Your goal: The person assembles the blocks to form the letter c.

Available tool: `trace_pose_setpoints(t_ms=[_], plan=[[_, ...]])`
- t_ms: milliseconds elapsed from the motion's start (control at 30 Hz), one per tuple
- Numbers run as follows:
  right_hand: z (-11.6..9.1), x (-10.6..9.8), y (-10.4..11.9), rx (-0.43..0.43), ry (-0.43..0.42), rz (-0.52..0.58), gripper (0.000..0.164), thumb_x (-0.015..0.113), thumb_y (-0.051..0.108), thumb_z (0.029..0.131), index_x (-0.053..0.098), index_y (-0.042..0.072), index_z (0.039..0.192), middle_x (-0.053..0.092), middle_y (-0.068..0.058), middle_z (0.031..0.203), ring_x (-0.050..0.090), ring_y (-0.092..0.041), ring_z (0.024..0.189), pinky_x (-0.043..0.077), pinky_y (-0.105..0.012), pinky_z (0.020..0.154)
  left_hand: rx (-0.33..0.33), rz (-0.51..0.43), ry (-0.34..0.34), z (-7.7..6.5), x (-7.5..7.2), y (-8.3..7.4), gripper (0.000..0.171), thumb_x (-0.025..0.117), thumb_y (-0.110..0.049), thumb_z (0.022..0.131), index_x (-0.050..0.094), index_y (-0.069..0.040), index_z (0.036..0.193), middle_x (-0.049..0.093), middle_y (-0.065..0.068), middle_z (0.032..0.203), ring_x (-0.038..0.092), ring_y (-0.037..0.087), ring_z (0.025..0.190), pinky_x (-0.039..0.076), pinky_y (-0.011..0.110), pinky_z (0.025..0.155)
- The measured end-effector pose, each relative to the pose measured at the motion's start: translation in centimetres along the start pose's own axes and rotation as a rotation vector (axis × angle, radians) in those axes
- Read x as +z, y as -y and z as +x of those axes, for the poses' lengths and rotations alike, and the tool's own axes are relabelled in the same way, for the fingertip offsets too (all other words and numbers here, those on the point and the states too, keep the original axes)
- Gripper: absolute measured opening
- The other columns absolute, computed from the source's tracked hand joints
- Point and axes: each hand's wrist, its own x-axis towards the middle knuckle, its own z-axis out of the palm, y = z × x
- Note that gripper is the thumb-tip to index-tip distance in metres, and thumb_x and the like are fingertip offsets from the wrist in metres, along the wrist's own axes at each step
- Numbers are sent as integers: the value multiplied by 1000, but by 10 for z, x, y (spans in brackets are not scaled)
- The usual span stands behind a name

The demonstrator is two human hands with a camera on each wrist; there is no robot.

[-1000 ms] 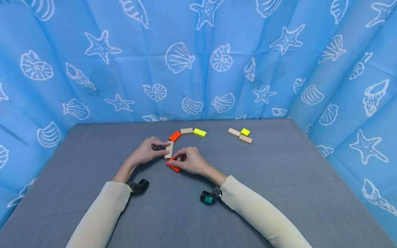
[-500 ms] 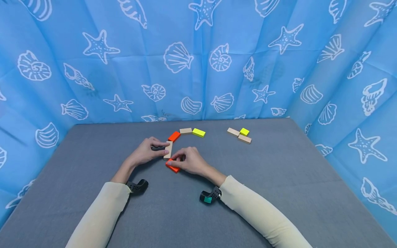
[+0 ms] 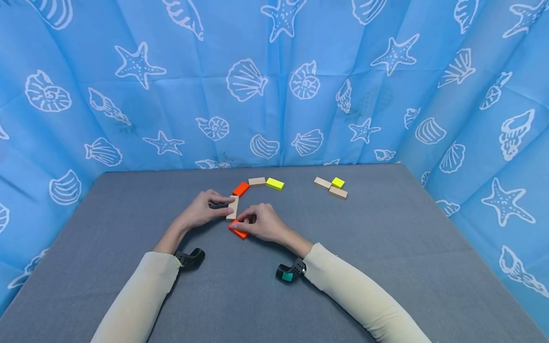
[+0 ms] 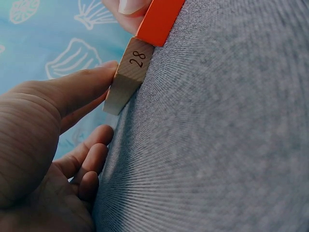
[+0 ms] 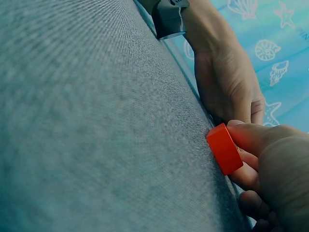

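In the head view, my left hand (image 3: pixel 203 209) rests its thumb and a fingertip on top of a plain wooden block (image 3: pixel 232 215). The left wrist view shows this wooden block (image 4: pixel 131 67) marked "28", the thumb against its upper edge and the other fingers off it. My right hand (image 3: pixel 267 224) pinches an orange-red block (image 3: pixel 238 230) at the near end of the wooden one. In the right wrist view, the thumb lies at one end of the orange-red block (image 5: pixel 224 149), with fingers partly hidden behind it. Both blocks lie on the cloth, their ends close together.
Beyond the hands, a curved row goes on with another orange-red block (image 3: pixel 241 188), a wooden block (image 3: pixel 257 181) and a yellow block (image 3: pixel 275 184). Further right lie two wooden blocks (image 3: pixel 338 192) and a yellow block (image 3: pixel 338 182). A blue shell-patterned curtain (image 3: pixel 257 114) backs the grey table (image 3: pixel 343 267).
The head view has shifted very slightly. Both hands stay at the same blocks, and the near orange-red block has turned or slid at most a tiny bit.
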Motion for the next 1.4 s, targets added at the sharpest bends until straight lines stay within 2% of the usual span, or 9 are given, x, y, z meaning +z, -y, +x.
trace_pose_setpoints(t_ms=[233, 567, 867, 1200, 1400], plan=[[-1, 1, -1, 11, -1, -8, 20, 78, 29, 92, 81, 12, 101, 71, 8, 83, 58, -6, 68, 46, -23, 62, -1, -3, 11, -1, 1, 0, 47, 78, -36, 91, 70, -15, 133, 57, 13, 120, 50, 30, 108, 40, 41, 82], [-2, 0, -4, -29, -21, -6, 22, 79, 29, 91, 81, 11, 102, 70, 9, 78, 57, -5, 64, 45, -23, 59, 0, -10, 2, 2, 4, 1, 47, 78, -35, 91, 69, -15, 133, 56, 13, 119, 50, 29, 107, 41, 40, 82], [2, -2, -3, -19, -15, -7, 23, 79, 31, 91, 81, 11, 103, 72, 8, 82, 58, -5, 66, 46, -24, 60, 55, 3, -1, 2, 0, -1, 46, 78, -32, 92, 69, -13, 134, 56, 13, 116, 50, 28, 104, 43, 42, 83], [2, -1, -2, -11, -11, -22, 22, 78, 30, 92, 81, 10, 102, 71, 7, 81, 57, -6, 67, 45, -23, 60, 41, 11, 8, 1, -2, -1, 48, 77, -35, 92, 68, -15, 135, 56, 13, 119, 50, 29, 108, 43, 44, 86], [0, 0, 0, -5, -4, -10, 22, 78, 30, 92, 81, 10, 102, 71, 8, 80, 57, -7, 66, 45, -23, 60, 25, -1, 9, -1, 0, 1, 48, 78, -35, 92, 69, -14, 133, 56, 13, 120, 50, 29, 107, 42, 42, 83]])
